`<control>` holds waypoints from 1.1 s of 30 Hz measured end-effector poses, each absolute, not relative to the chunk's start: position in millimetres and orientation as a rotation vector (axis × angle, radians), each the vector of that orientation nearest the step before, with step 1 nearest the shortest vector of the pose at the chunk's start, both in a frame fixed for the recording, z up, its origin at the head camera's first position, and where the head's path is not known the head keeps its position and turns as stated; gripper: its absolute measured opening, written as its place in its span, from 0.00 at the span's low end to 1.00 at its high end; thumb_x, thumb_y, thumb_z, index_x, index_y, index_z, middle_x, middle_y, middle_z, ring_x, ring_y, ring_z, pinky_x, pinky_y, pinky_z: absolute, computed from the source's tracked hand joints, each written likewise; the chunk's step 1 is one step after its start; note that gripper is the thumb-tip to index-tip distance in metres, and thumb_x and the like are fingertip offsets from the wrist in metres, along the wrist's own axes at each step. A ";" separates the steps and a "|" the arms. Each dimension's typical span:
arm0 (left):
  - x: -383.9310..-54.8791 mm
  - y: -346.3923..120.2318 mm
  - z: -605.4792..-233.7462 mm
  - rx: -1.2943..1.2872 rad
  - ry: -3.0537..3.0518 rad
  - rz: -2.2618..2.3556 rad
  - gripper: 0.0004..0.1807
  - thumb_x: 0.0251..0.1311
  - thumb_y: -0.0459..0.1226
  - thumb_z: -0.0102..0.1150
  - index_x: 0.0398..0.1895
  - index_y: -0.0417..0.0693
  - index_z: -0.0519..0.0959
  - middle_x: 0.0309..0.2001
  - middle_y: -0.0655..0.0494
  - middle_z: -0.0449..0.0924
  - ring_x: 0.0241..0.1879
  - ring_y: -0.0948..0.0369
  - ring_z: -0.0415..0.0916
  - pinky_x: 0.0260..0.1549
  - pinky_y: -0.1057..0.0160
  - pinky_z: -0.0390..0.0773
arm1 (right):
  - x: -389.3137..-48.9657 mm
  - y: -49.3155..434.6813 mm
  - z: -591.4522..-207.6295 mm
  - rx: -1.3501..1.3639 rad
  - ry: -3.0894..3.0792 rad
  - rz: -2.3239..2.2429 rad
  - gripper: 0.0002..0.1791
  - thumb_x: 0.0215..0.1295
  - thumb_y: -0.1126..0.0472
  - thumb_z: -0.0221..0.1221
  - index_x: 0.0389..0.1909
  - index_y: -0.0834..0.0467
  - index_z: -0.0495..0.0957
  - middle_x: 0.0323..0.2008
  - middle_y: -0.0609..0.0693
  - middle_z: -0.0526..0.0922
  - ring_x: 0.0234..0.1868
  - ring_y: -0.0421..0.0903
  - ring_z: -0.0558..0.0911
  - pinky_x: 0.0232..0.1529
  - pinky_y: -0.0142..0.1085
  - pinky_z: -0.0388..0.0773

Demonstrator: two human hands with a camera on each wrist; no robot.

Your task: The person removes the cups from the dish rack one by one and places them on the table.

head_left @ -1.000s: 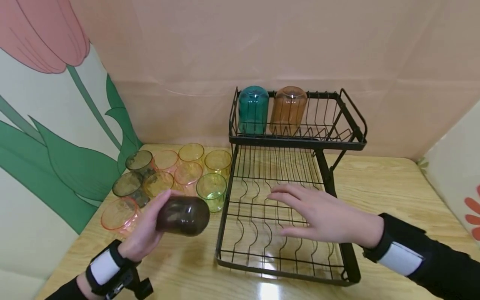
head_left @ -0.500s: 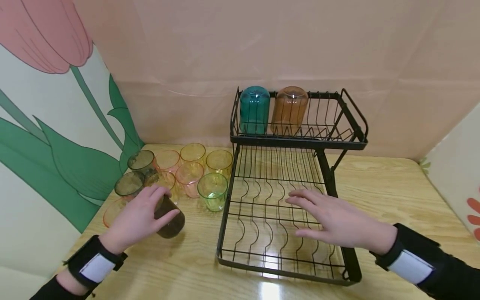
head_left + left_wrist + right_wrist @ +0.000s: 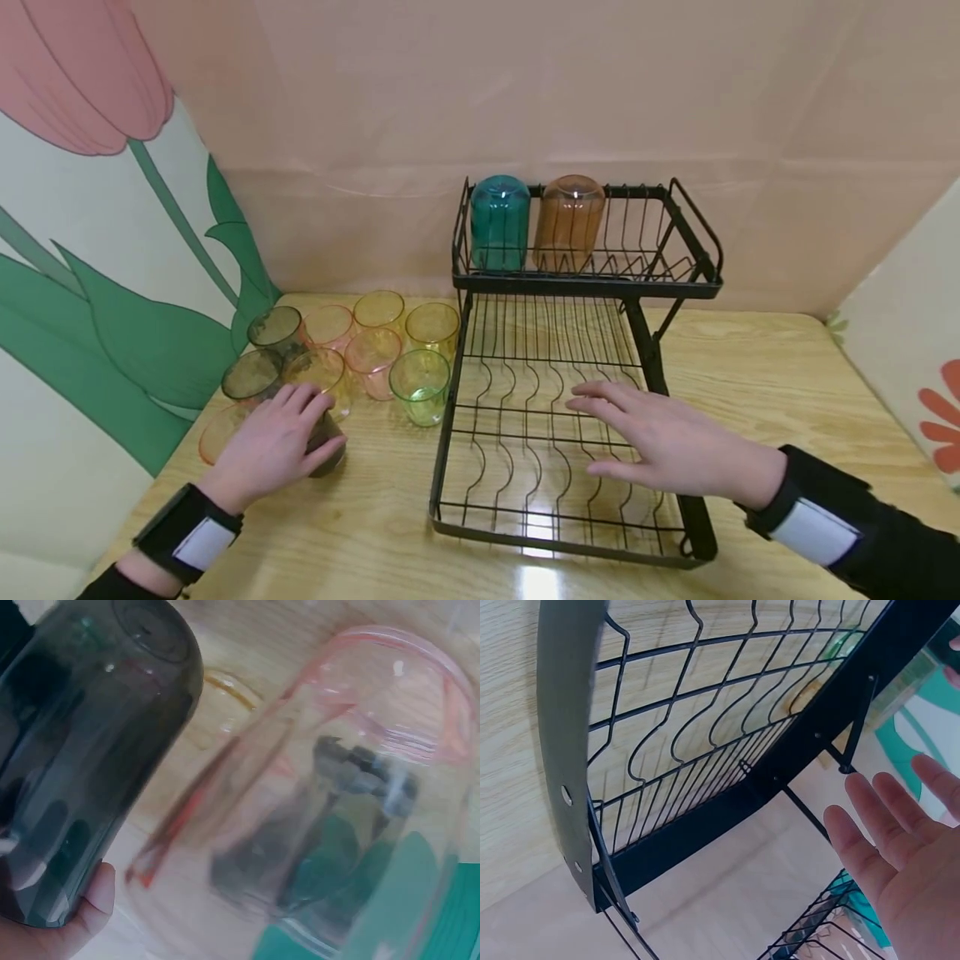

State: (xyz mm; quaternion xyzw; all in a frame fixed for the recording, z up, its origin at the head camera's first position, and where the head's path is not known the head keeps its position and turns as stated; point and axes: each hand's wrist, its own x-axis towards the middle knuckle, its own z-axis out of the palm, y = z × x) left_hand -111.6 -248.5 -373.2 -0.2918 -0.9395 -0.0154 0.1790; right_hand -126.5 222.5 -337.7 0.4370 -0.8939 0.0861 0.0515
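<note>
My left hand [image 3: 270,442] grips a dark grey glass [image 3: 328,454] low at the front of a group of coloured glasses, covering most of it. In the left wrist view the grey glass [image 3: 97,750] is tilted, with a fingertip curled at its lower end. A clear pink-rimmed glass [image 3: 375,780] is close beside it; in the head view that pink glass [image 3: 215,433] is partly behind the hand. My right hand [image 3: 652,437] hovers with relaxed, spread fingers over the lower tier of a black wire dish rack [image 3: 570,546] and holds nothing.
Several yellow, pink and grey glasses stand with a green glass [image 3: 420,387] left of the rack. A teal glass [image 3: 500,223] and an amber glass [image 3: 572,221] sit upside down on its upper tier. A pink wall rises behind the table [image 3: 750,367].
My left hand has turned over and moved the grey glass left and down towards the table, beside the pink glass. My right hand has shifted slightly right, still over the rack.
</note>
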 end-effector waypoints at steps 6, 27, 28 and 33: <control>-111.8 -254.2 -382.9 -0.820 -2.659 -0.053 0.25 0.52 0.49 0.70 0.45 0.42 0.76 0.41 0.47 0.73 0.39 0.50 0.73 0.32 0.50 0.77 | -127.4 219.7 -336.2 1.363 -2.688 0.271 0.38 0.63 0.34 0.56 0.67 0.53 0.67 0.64 0.50 0.68 0.58 0.46 0.73 0.52 0.48 0.76; -111.5 -260.2 -401.4 -0.853 -2.477 -0.174 0.34 0.71 0.58 0.39 0.52 0.37 0.79 0.46 0.40 0.75 0.44 0.44 0.75 0.38 0.43 0.76 | -126.6 214.1 -335.6 1.380 -2.654 0.257 0.38 0.63 0.34 0.56 0.65 0.54 0.68 0.64 0.52 0.70 0.60 0.49 0.73 0.52 0.48 0.76; -112.1 -260.0 -402.8 -0.856 -2.458 -0.180 0.36 0.72 0.59 0.35 0.52 0.37 0.79 0.47 0.39 0.75 0.45 0.43 0.75 0.40 0.43 0.76 | -126.4 213.9 -335.5 1.382 -2.650 0.259 0.37 0.63 0.34 0.57 0.65 0.54 0.69 0.64 0.52 0.70 0.60 0.49 0.73 0.52 0.48 0.76; -114.4 -262.3 -405.8 -0.876 -2.490 -0.192 0.34 0.67 0.60 0.48 0.55 0.37 0.76 0.56 0.36 0.72 0.52 0.41 0.71 0.48 0.36 0.71 | -125.4 213.1 -334.6 1.388 -2.644 0.268 0.36 0.63 0.34 0.57 0.65 0.53 0.68 0.64 0.51 0.70 0.60 0.48 0.72 0.52 0.48 0.76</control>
